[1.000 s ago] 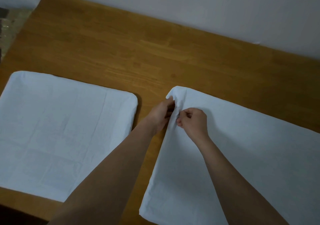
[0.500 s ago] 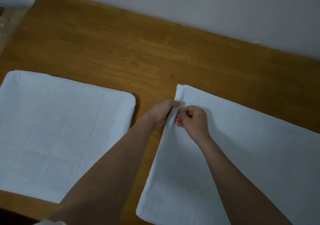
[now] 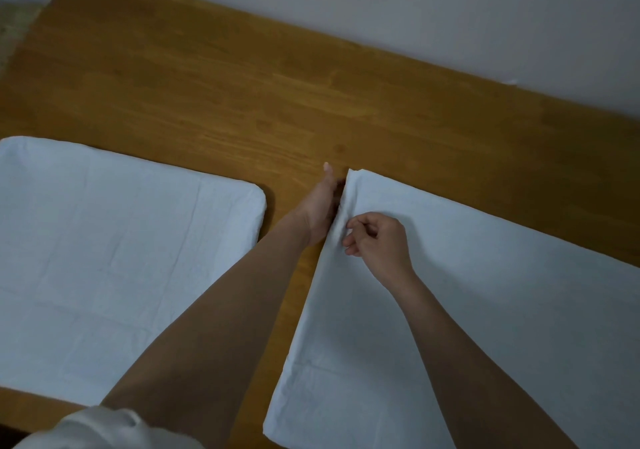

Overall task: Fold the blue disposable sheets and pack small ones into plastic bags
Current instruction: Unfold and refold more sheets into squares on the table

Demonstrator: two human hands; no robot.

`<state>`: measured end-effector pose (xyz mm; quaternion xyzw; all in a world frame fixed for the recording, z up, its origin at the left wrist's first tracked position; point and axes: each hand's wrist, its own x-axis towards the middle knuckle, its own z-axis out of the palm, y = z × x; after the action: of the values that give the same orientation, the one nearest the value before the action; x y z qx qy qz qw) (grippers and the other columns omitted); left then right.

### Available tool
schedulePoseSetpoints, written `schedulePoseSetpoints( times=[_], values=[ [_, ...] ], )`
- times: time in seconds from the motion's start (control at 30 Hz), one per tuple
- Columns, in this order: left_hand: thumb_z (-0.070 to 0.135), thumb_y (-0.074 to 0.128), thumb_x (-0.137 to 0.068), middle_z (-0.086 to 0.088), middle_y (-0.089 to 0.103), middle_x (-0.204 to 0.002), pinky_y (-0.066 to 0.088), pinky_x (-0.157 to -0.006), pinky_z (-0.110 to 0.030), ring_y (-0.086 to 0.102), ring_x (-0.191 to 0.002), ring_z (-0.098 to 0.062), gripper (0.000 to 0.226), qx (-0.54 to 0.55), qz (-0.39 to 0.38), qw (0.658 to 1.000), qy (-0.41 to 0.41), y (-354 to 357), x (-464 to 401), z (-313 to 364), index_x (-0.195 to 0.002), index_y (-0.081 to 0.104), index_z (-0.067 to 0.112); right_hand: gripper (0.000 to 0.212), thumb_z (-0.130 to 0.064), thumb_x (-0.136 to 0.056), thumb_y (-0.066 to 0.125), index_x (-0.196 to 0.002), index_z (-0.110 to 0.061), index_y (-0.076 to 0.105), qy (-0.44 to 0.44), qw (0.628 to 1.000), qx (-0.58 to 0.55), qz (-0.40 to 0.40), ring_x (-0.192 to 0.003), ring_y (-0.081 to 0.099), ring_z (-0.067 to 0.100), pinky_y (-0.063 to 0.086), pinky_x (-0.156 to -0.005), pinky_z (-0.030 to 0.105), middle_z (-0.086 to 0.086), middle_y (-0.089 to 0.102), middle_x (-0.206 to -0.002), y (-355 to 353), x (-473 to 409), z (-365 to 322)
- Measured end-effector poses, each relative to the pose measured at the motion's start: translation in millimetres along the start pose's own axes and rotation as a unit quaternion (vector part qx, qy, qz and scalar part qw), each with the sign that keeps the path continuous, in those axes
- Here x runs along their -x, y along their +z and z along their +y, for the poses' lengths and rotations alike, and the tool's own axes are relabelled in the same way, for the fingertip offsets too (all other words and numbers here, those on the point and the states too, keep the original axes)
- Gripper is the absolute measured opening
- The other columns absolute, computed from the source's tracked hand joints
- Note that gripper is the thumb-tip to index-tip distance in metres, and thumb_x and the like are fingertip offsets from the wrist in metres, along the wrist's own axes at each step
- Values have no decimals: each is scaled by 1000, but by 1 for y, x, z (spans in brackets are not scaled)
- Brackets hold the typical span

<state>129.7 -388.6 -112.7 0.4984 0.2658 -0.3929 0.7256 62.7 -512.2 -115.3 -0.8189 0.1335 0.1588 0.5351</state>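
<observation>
Two pale blue folded sheets lie on the wooden table [image 3: 242, 78]. The left sheet [image 3: 104, 251] is a thick squarish stack with a rounded corner, untouched. The right sheet [image 3: 485, 310] spreads flat toward the right edge of the view. My left hand [image 3: 320, 206] lies along that sheet's left edge near its far corner, fingers straight and slipped under or against the edge. My right hand [image 3: 375, 241] sits on top of the same edge with curled fingers, pinching a small ridge of the sheet.
A pale wall [image 3: 415, 9] runs along the table's far side. A white sleeve [image 3: 104, 428] shows at the bottom left. Bare wood stretches behind both sheets, and a narrow strip of it separates them. No plastic bags are in view.
My left hand has straightened and slid forward along the right sheet's left edge. My right hand stayed on the edge, and the far corner now lies sharper.
</observation>
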Motion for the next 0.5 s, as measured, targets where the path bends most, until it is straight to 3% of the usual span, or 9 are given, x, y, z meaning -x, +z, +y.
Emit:
schedulePoseSetpoints(
  times=[0.1,0.2,0.37,0.5],
  values=[
    [67,12,-95,-5,70,-110,50,-82,-27,65,-103,-16,74,-14,-7,1000,-10,1,-5,5,-107,65,15,21,-11,-95,56,-83,-24,68,10,1000,0,-2,-62,69,9,60,-67,26,-7,70,-66,1,0,2],
    [66,19,-95,-7,67,-117,48,-97,-32,63,-110,-18,76,-26,4,1000,-6,2,-10,10,-119,62,8,22,-10,-95,55,-83,-23,68,13,1000,-6,-3,-62,69,10,60,-67,28,-7,71,-66,1,-2,4],
    [48,48,-96,-10,69,-113,45,-104,-40,65,-106,-24,49,-106,7,994,11,7,-14,16,-114,64,5,25,-7,-95,55,-84,-25,68,16,1000,-16,-17,-63,70,11,59,-65,23,-8,70,-67,3,-4,7],
    [42,43,-100,-11,65,-114,45,-101,-41,60,-108,-27,41,-99,55,993,28,11,-21,18,-116,61,9,23,-6,-95,54,-87,-22,69,25,999,-28,-26,-64,70,12,60,-66,25,-6,70,-67,5,-5,11]
  ],
)
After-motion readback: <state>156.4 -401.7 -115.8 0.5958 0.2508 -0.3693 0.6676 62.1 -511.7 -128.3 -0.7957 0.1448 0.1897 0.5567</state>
